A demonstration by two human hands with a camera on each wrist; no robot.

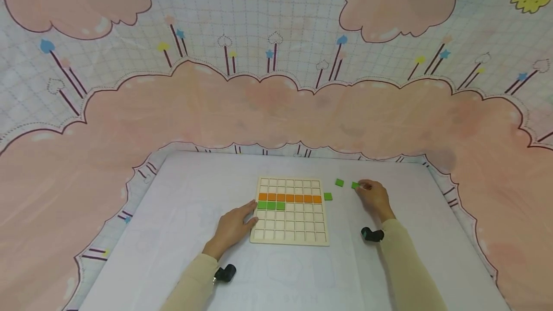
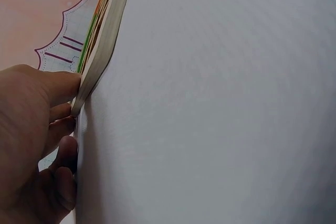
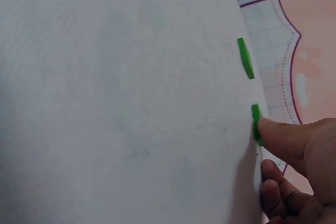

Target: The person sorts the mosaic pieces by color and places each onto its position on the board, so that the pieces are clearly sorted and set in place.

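A pale wooden grid board [image 1: 304, 229] lies on the white table, with one row of orange tiles [image 1: 286, 198] across it. Below that row, at the left, sit several green tiles [image 1: 267, 205]. My left hand [image 1: 232, 227] rests at the board's left edge, its thumb [image 2: 65, 86] against the side in the left wrist view. At the right, my right hand [image 1: 375, 198] pinches a green tile [image 1: 354, 185] by its fingertips; the thumb [image 3: 281, 135] shows on it, while the index finger is hidden in the right wrist view.
Between board and right hand lies a loose green tile [image 1: 339, 183]. Another green tile [image 1: 328, 197] is at the board's right edge. Black wrist cameras [image 1: 225, 273] are worn on both wrists. A cloud-patterned cloth [image 1: 302, 114] surrounds the white table [image 1: 181, 196].
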